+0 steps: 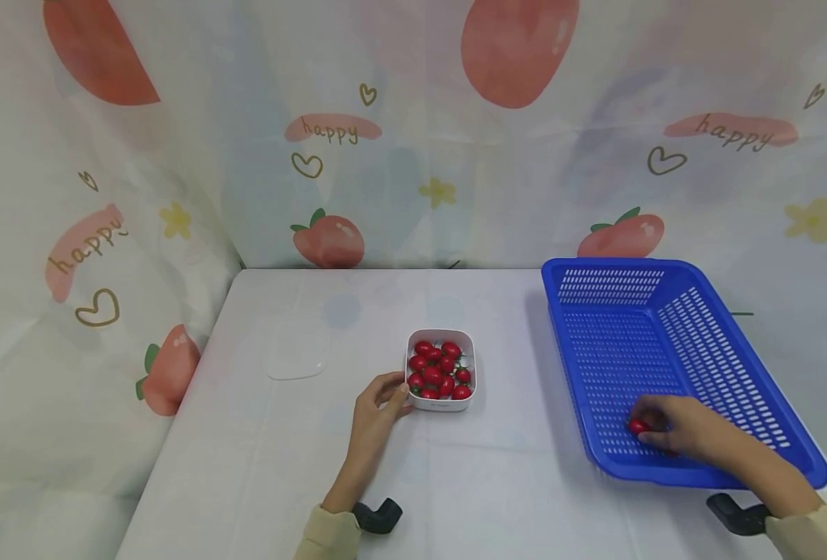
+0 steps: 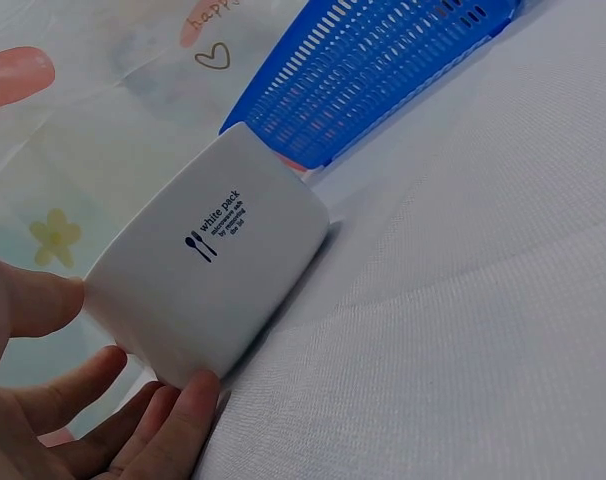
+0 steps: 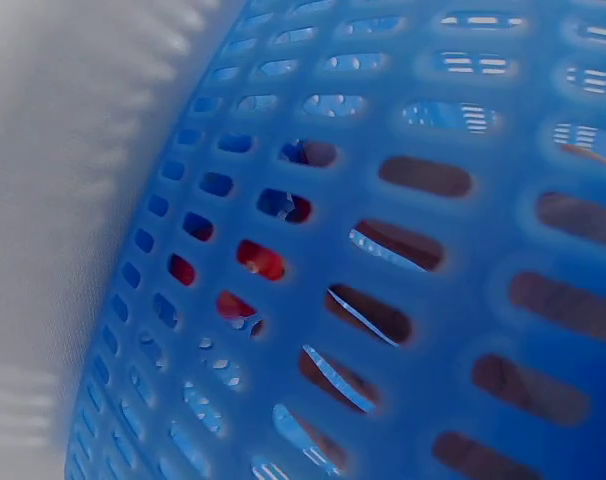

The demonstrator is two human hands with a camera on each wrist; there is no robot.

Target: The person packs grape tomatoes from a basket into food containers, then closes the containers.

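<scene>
A small white plastic container (image 1: 441, 405), printed "white pack" in the left wrist view, stands upright on the table with several red cherry tomatoes (image 1: 432, 376) inside. My left hand (image 1: 378, 412) holds it at its near left corner, with the thumb by the rim and fingers low against the side. Over at the right, my right hand (image 1: 686, 428) reaches down into the near end of a blue plastic basket (image 1: 609, 362) and pinches a cherry tomato (image 1: 639, 426). Through the basket slots in the right wrist view, red tomato skin (image 3: 261, 260) shows in pieces; the fingers are mostly hidden.
A clear lid-like sheet (image 1: 296, 375) lies flat on the white table (image 1: 301, 459), left of the container. Behind the table hangs a printed cloth (image 1: 399, 171), which continues along the left side. The basket's raised walls surround my right hand.
</scene>
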